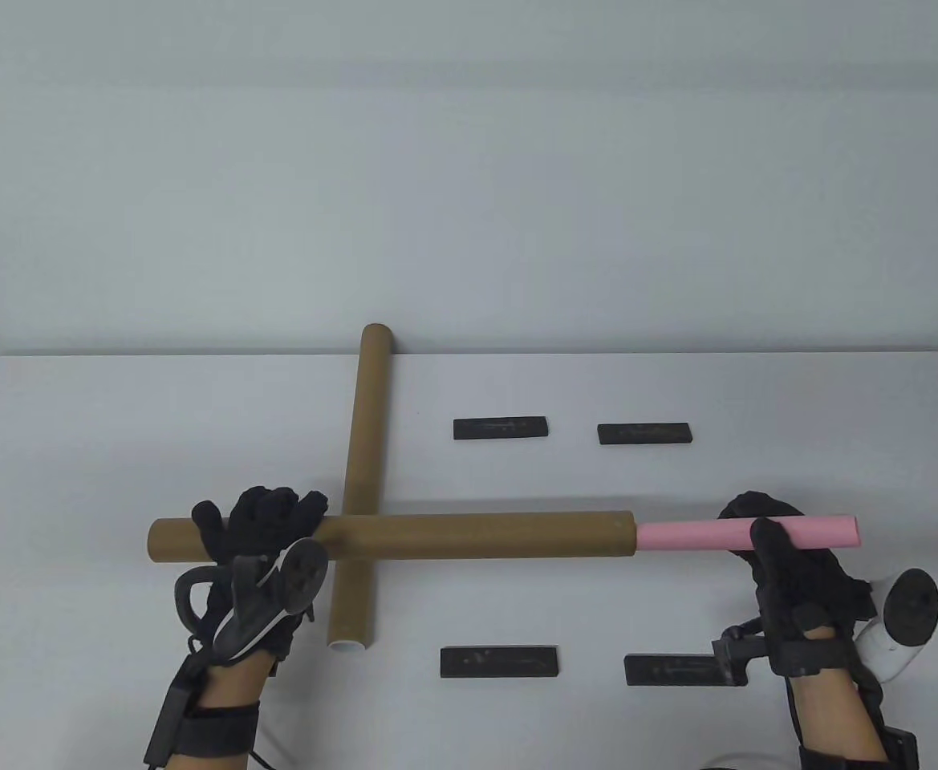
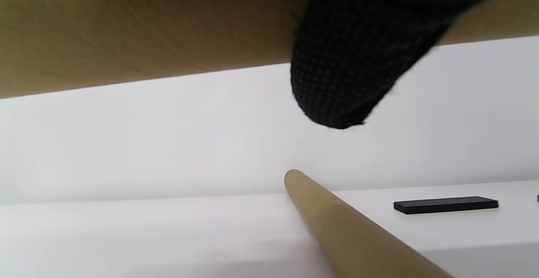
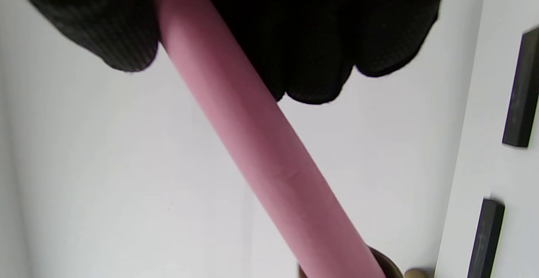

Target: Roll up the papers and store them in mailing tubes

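Observation:
My left hand (image 1: 264, 525) grips a brown mailing tube (image 1: 469, 536) near its left end and holds it level above the table. My right hand (image 1: 773, 541) grips a rolled pink paper (image 1: 701, 535) whose left end sits inside the tube's right opening. In the right wrist view the pink roll (image 3: 257, 151) runs down into the tube mouth (image 3: 385, 265). A second brown tube (image 1: 360, 481) lies on the table under the held one, running front to back; it also shows in the left wrist view (image 2: 353, 236), below the held tube (image 2: 126, 29).
Several flat black weights lie on the white table (image 1: 75, 449): two at the back (image 1: 501, 427) (image 1: 644, 434) and two at the front (image 1: 499, 662) (image 1: 669, 669). A white object (image 1: 890, 650) lies by my right wrist.

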{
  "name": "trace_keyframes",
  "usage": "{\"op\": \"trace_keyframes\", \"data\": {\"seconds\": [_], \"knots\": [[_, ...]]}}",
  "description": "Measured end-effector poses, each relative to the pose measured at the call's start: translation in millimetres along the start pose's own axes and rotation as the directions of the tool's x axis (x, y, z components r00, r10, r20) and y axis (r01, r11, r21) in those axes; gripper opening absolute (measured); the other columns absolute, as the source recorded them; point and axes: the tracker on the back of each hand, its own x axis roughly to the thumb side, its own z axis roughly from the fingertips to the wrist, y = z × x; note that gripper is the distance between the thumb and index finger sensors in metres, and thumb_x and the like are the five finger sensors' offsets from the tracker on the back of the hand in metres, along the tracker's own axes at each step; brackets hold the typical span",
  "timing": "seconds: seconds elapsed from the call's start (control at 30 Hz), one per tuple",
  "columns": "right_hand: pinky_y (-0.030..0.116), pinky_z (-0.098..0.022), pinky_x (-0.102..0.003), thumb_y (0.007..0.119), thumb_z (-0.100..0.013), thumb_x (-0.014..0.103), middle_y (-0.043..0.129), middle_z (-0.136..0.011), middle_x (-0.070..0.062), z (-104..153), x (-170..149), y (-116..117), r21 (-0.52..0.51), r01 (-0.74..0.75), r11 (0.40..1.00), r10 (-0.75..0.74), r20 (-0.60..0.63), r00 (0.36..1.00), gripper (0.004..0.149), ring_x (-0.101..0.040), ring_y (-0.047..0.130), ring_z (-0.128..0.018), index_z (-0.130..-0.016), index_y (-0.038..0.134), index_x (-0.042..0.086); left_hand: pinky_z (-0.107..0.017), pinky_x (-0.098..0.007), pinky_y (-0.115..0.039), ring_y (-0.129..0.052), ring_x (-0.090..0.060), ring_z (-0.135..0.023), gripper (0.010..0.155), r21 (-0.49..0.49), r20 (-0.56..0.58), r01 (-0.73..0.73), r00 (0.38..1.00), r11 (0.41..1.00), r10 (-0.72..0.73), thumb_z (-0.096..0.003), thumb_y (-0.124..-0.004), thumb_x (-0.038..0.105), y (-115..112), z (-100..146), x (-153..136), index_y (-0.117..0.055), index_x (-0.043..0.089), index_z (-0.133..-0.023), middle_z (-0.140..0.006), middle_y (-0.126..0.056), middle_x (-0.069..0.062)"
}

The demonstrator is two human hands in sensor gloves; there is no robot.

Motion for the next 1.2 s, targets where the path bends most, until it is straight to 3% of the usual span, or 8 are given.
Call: {"op": "trace_keyframes", "data": {"seconds": [0.27,0.4,0.5,0.57,0.67,0.93,1.07,1.2], "knots": [[0.074,-0.064,-0.066,0.078,-0.055,0.062,0.080,-0.102,-0.013,2,-33,33,0.207,0.225,0.952,-0.193,-0.166,0.967,0.064,-0.044,0.084,-0.092,-0.101,0.075,0.018,-0.071,-0.073,-0.054,-0.081,-0.024,-0.102,0.074,-0.012,0.052,-0.058,0.997,0.998,0.059,-0.0307,-0.103,0.041,-2,1,8,-0.062,0.053,-0.090,-0.100,-0.075,0.009],[0.069,-0.059,-0.073,0.082,-0.048,0.066,0.060,-0.110,-0.026,2,-32,46,0.321,0.069,0.945,-0.010,-0.180,0.984,0.096,-0.060,0.069,-0.095,-0.112,0.053,0.001,-0.071,-0.073,-0.055,-0.082,-0.024,-0.102,0.074,-0.021,0.053,-0.083,0.995,0.996,0.084,-0.0308,-0.103,0.041,-4,1,8,-0.062,0.053,-0.091,-0.100,-0.075,0.009],[0.069,-0.061,-0.075,0.081,-0.040,0.081,0.060,-0.112,-0.024,3,-24,28,0.145,0.027,0.989,-0.012,-0.104,0.994,0.112,-0.060,0.068,-0.098,-0.114,0.048,0.003,-0.071,-0.073,-0.054,-0.081,-0.024,-0.102,0.074,-0.022,0.045,-0.090,0.995,0.996,0.091,-0.0307,-0.103,0.041,-3,0,5,-0.062,0.053,-0.091,-0.100,-0.075,0.009],[0.069,-0.066,-0.073,0.086,-0.042,0.076,0.060,-0.114,-0.020,1,-15,10,0.039,0.120,0.992,-0.118,-0.053,0.992,0.108,-0.056,0.068,-0.102,-0.114,0.049,0.005,-0.071,-0.073,-0.054,-0.082,-0.024,-0.102,0.074,-0.026,0.036,-0.099,0.994,0.995,0.100,-0.0306,-0.103,0.041,-3,-1,3,-0.062,0.053,-0.091,-0.100,-0.075,0.009],[0.064,-0.067,-0.072,0.076,-0.051,0.071,0.055,-0.115,-0.022,1,-2,-1,0.023,0.024,0.999,-0.025,0.044,0.999,0.098,-0.058,0.062,-0.103,-0.115,0.045,0.005,-0.070,-0.073,-0.055,-0.082,-0.024,-0.102,0.074,-0.027,0.032,-0.104,0.994,0.994,0.105,-0.0305,-0.103,0.041,-3,-1,4,-0.062,0.053,-0.091,-0.100,-0.075,0.009],[0.058,-0.073,-0.070,0.073,-0.053,0.066,0.047,-0.119,-0.020,11,11,50,0.202,-0.252,0.946,0.214,0.193,0.958,0.092,-0.056,0.056,-0.108,-0.117,0.041,0.007,-0.070,-0.073,-0.055,-0.083,-0.023,-0.100,0.074,-0.036,0.088,-0.087,0.992,0.996,0.090,-0.0299,-0.103,0.041,-2,3,19,-0.063,0.053,-0.091,-0.099,-0.077,0.009],[0.053,-0.076,-0.071,0.068,-0.053,0.069,0.034,-0.122,-0.020,19,12,76,0.300,-0.368,0.880,0.295,0.262,0.919,0.099,-0.056,0.047,-0.111,-0.118,0.026,0.008,-0.070,-0.073,-0.056,-0.084,-0.023,-0.099,0.074,-0.064,0.121,-0.126,0.984,0.990,0.133,-0.0299,-0.103,0.041,-3,5,32,-0.063,0.052,-0.091,-0.099,-0.077,0.008],[0.052,-0.073,-0.074,0.072,-0.051,0.067,0.041,-0.120,-0.023,16,14,69,0.274,-0.333,0.902,0.269,0.248,0.931,0.097,-0.059,0.049,-0.109,-0.117,0.033,0.006,-0.071,-0.072,-0.056,-0.085,-0.022,-0.098,0.074,-0.069,0.102,-0.117,0.987,0.991,0.124,-0.0301,-0.103,0.041,-3,5,31,-0.063,0.052,-0.091,-0.099,-0.077,0.008]]}}
